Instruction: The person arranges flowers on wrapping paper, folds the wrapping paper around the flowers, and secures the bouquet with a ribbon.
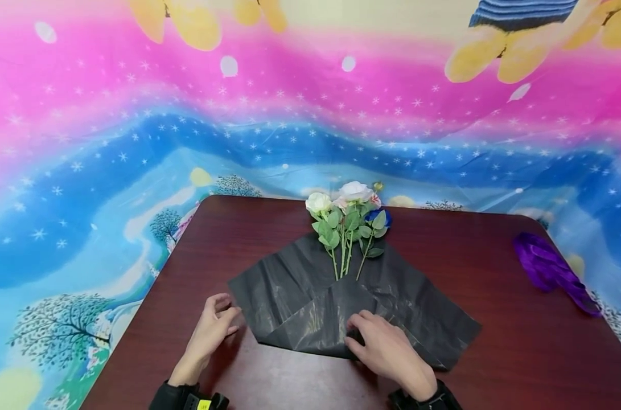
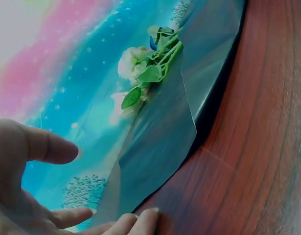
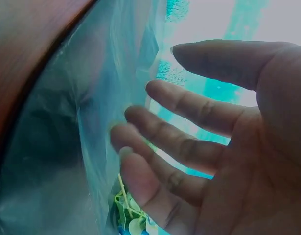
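Left hand (image 1: 211, 328) and right hand (image 1: 385, 347) relaxed, grasping nothing.
Black wrap (image 1: 310, 322), long side to side, lies beneath the nearer right hand, just beside the left.

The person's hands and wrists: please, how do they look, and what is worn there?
The left hand and right hand show no gloves or rings. A black cuff and a yellow patch show at the left wrist, another black cuff at the right; whether sleeve or strap is unclear.
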Demonstrator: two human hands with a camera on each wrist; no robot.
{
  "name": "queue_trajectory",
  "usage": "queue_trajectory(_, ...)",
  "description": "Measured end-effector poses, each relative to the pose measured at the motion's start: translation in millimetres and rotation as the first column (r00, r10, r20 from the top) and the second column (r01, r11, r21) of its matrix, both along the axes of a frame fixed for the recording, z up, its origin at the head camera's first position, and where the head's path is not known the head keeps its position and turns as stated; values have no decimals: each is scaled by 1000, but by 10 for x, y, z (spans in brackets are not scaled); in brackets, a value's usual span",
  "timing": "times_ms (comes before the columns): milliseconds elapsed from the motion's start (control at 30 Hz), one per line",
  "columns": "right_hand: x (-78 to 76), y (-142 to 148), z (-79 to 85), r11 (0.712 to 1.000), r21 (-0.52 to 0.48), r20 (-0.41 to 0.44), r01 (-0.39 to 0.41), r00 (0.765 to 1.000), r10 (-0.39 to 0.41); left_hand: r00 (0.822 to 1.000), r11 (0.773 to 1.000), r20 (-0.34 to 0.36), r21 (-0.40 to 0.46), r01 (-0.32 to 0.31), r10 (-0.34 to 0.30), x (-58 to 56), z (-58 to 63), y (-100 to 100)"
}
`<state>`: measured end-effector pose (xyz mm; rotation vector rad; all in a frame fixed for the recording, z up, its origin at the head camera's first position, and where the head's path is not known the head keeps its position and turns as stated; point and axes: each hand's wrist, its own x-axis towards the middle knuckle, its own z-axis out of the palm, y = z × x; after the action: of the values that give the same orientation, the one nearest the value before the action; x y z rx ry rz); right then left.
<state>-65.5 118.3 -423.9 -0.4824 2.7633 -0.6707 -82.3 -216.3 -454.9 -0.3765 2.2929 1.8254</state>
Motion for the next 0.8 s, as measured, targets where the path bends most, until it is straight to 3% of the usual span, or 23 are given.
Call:
queue_trajectory(300,-14,-61,-47,999,-2,-49,-32,998,32,997,983,10,166,-73,72,-157,-58,-20)
queue_trajectory(500,-28,-77,-115,1000,-20,-18,-6,1000,5,992,930,65,346,-121,105,-199,-33,-1)
queue_trajectory(667,-43,-73,-181,999,-44,8,28,1000,-28,986,897,130,415,-150,105,-203,-35,0)
queue_trajectory(733,-55,-68,-215,998,-46,23,32,999,-31,985,902,137,403,-152,105,-205,-36,7)
queue_trajectory(800,-61,-66,-250,998,-49,45,28,999,-26,990,939,105,323,-122,92,-220,-52,20)
